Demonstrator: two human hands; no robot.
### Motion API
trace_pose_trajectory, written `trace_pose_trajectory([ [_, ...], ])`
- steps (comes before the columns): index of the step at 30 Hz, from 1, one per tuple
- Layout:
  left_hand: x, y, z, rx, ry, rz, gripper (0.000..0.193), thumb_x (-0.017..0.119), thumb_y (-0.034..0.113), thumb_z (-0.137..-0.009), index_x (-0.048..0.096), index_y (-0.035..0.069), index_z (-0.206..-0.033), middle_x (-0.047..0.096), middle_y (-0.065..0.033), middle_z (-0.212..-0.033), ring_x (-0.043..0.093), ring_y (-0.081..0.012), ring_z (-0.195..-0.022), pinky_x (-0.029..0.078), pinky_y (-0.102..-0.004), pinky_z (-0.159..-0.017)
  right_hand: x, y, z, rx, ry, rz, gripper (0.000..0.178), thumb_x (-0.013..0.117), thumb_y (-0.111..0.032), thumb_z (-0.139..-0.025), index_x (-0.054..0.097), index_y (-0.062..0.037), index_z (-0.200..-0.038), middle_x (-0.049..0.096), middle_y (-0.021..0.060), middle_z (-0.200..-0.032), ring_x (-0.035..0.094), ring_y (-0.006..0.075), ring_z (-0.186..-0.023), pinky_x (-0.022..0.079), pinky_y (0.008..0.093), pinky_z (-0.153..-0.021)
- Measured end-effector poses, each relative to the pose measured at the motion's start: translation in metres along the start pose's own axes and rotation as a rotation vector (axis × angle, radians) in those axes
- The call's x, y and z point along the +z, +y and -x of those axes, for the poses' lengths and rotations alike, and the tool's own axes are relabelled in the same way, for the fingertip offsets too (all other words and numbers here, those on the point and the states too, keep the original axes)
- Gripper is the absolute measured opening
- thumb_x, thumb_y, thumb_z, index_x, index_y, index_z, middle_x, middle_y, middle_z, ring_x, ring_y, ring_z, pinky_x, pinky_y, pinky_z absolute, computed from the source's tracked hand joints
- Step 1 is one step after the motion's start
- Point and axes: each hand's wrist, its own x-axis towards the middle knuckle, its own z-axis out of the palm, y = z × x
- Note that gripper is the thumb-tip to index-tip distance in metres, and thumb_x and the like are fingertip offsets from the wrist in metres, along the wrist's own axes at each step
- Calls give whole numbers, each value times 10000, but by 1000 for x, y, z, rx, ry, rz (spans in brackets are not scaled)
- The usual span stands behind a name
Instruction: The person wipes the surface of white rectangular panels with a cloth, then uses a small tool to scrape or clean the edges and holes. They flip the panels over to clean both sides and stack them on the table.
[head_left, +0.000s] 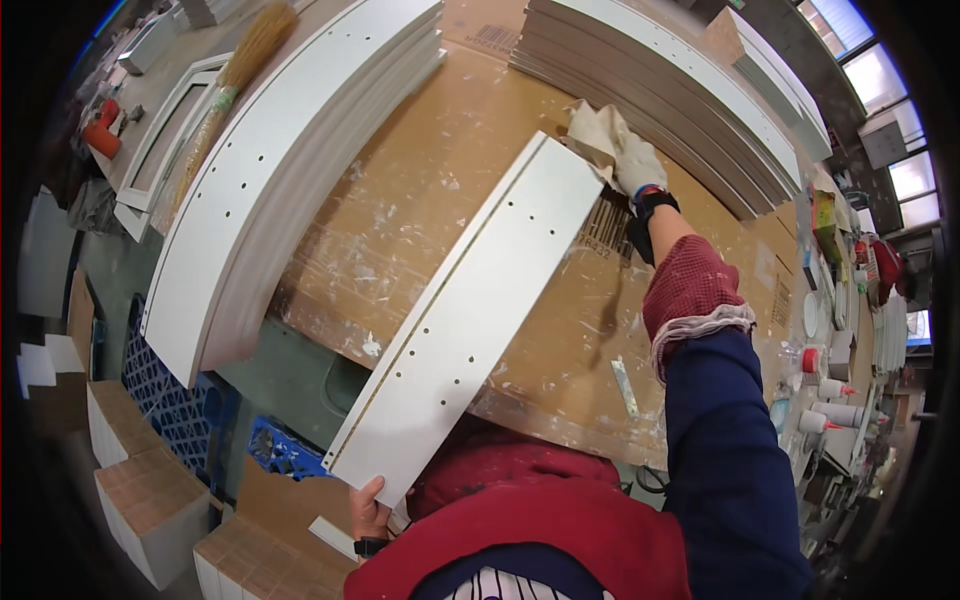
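Note:
A long white board (475, 310) with drilled holes and a groove along one long edge lies slantwise in front of me. My left hand (370, 515) grips its near end, the thumb on the top face and the fingers hidden below. At the far end my right hand (638, 165), in a pale glove, is closed on a beige cloth (592, 138). The cloth lies against the board's far corner. Under the board's far part is a cardboard-covered worktable (420, 190), marked with white specks.
Stacks of white boards stand at the left (260, 130) and far right (660, 80) of the table. A small pale strip (625, 388) lies right of the board. Beyond the left stack is a straw broom (250, 50). Glue bottles (815, 420) stand at the right; a blue crate (175, 400) is at lower left.

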Motion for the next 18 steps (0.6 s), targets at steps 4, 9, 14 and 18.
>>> trace_pose_trajectory([
  [4, -10, -17, 7, 7, 20, 43, 514, 611, 144, -763, 424, -10, -1216, 584, -147, -1022, 631, -277, -827, 565, -385, -573, -22, 42, 19, 208, 211, -327, 600, 528, -493, -804, 470, -68, -1223, 548, 242, -1139, 543, 391, -1052, 435, 434, -886],
  [9, -77, -23, 10, -127, 26, 162, 575, 618, 124, -755, 386, -36, -1256, 545, -187, -1114, 617, -343, -905, 579, -469, -627, -74, 45, 84, 127, 141, -296, 649, 561, -504, -783, 469, -19, -1205, 555, 244, -1124, 540, 382, -1043, 418, 409, -899],
  [14, -112, -28, 19, -107, 94, 120, 586, 610, 128, -765, 381, -27, -1281, 534, -167, -1178, 578, -326, -1018, 541, -453, -769, -67, 74, 186, -134, 170, -411, 347, 567, -329, -850, 570, -54, -1061, 583, 170, -1041, 568, 300, -948, 440, 358, -842],
  [18, -157, -39, 11, -214, 82, 236, 527, 584, 114, -805, 397, -19, -1279, 545, -146, -1179, 549, -298, -1069, 472, -442, -903, -47, 98, 260, -143, -1, -296, 267, 576, -251, -840, 566, -77, -1043, 571, 153, -1025, 562, 300, -947, 453, 373, -801],
])
